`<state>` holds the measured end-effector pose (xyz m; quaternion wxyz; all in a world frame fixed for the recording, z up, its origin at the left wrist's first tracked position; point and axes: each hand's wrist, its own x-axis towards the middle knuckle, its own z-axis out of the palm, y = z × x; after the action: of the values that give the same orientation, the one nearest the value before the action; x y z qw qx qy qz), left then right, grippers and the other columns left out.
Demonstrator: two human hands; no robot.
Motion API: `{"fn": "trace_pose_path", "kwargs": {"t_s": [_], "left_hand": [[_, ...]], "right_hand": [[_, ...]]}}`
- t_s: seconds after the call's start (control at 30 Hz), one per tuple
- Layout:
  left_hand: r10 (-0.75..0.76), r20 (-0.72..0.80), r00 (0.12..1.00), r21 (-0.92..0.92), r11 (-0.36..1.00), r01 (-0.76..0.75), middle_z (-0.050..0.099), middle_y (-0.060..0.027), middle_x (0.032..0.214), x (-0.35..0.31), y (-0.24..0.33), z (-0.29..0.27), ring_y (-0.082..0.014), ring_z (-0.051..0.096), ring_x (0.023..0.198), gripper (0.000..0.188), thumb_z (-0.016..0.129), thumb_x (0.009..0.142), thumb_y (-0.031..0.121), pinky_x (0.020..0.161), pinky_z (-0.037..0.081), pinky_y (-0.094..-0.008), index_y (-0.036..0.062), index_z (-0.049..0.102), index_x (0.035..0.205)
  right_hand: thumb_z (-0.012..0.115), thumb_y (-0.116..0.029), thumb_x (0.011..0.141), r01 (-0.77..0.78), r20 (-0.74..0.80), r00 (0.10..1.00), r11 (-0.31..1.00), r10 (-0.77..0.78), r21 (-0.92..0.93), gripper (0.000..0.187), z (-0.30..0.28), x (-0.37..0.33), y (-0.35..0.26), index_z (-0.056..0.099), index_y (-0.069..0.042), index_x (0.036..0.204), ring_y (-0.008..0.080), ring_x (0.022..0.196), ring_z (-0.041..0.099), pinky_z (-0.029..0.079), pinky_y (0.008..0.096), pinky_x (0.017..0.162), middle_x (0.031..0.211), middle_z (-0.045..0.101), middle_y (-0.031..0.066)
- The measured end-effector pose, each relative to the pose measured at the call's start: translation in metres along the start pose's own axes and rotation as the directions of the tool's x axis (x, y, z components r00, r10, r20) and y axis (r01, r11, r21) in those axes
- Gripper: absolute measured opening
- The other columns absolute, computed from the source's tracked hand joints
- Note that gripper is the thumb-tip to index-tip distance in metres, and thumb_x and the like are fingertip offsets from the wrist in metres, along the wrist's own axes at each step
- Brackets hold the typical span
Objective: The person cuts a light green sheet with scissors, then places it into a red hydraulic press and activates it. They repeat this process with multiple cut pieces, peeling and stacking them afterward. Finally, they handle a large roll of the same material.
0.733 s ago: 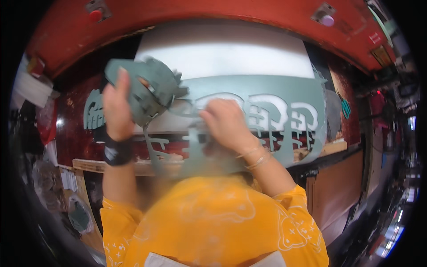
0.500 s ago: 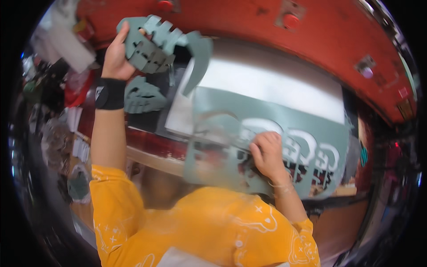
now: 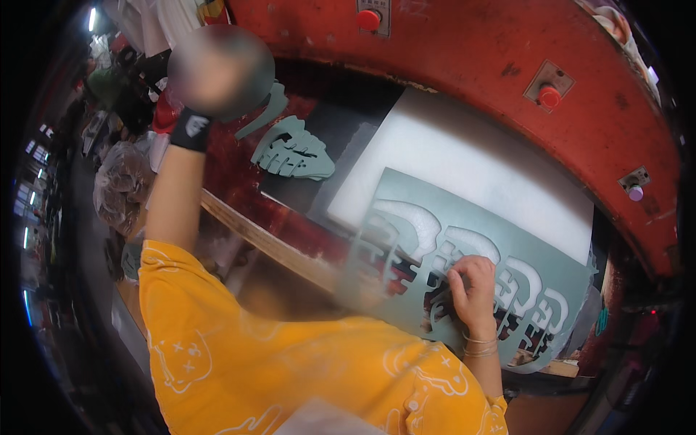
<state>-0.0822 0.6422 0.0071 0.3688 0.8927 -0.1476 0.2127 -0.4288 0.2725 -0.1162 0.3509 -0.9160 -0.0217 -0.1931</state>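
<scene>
My left hand (image 3: 217, 76) is raised high at the upper left, above a black wristband (image 3: 191, 130). It is blurred, and a green cut strip (image 3: 265, 114) hangs from it. My right hand (image 3: 471, 288) rests low on a grey-green sheet (image 3: 435, 210) punched with leaf-shaped cut-outs, its fingers curled into one cut-out. The sheet lies on a white board (image 3: 471, 156) on the press bed. One green leaf-shaped piece (image 3: 293, 151) lies alone on the dark bed, below my left hand.
A red press housing (image 3: 464, 51) arches over the bed, with red buttons (image 3: 368, 19) on small plates. A wooden edge (image 3: 268, 243) runs along the front of the bed. Bags and clutter (image 3: 119, 181) stand at the far left.
My view has tilted, and my left hand has stayed raised with the green pieces. My right hand has slid down and to the right along the punched sheet.
</scene>
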Motion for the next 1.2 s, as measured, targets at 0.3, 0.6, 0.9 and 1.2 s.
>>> {"fn": "trace_pose_path", "kwargs": {"t_s": [0.3,0.6,0.9,1.2], "left_hand": [[0.084,0.241,0.967,-0.164,0.985,-0.045,0.055,-0.0145,0.104,-0.209,0.031,0.105,-0.0263,0.055,0.093,0.05,0.069,0.075,0.013,0.084,0.045,-0.0348,0.0021,0.053,0.121],[0.007,0.728,0.685,-0.552,0.598,0.581,0.058,-0.0113,0.11,-0.265,0.095,0.104,-0.0143,0.059,0.087,0.062,0.053,0.089,0.011,0.077,0.047,-0.0249,0.0043,0.025,0.144],[-0.293,0.762,0.578,-0.392,0.501,0.771,0.053,-0.0116,0.115,-0.193,0.054,0.179,-0.0215,0.052,0.1,0.043,0.051,0.095,0.02,0.086,0.047,-0.0352,-0.0002,0.046,0.132],[0.7,0.211,0.682,-0.731,0.576,-0.365,0.066,-0.0174,0.085,-0.241,0.221,0.162,-0.0203,0.059,0.074,0.028,0.062,0.091,0.019,0.067,0.05,-0.0326,-0.0078,0.062,0.097]], "right_hand": [[0.057,-0.006,0.082,-0.417,-0.347,0.868,0.901,0.355,-0.121,0.011,-0.092,-0.07,0.06,0.058,0.0,0.091,0.0253,0.093,0.054,0.042,0.0334,0.085,0.099,0.059,0.0132],[0.059,-0.017,0.087,-0.803,-0.488,0.475,0.587,0.733,0.101,0.058,-0.175,-0.204,0.127,0.034,0.001,0.135,0.0259,0.121,0.042,0.033,0.0355,0.102,0.131,0.042,0.0183],[0.064,-0.033,0.086,-0.729,-0.218,0.51,0.552,0.832,0.405,0.035,-0.203,-0.241,-0.017,0.069,-0.002,0.102,0.0099,0.083,0.059,0.046,0.0258,0.075,0.088,0.067,0.0046],[0.066,-0.037,0.08,-0.783,-0.63,-0.068,0.35,0.773,0.514,0.038,-0.103,-0.455,-0.172,0.07,-0.002,0.093,0.0292,0.078,0.065,0.05,0.0353,0.072,0.081,0.067,0.0178]]}}
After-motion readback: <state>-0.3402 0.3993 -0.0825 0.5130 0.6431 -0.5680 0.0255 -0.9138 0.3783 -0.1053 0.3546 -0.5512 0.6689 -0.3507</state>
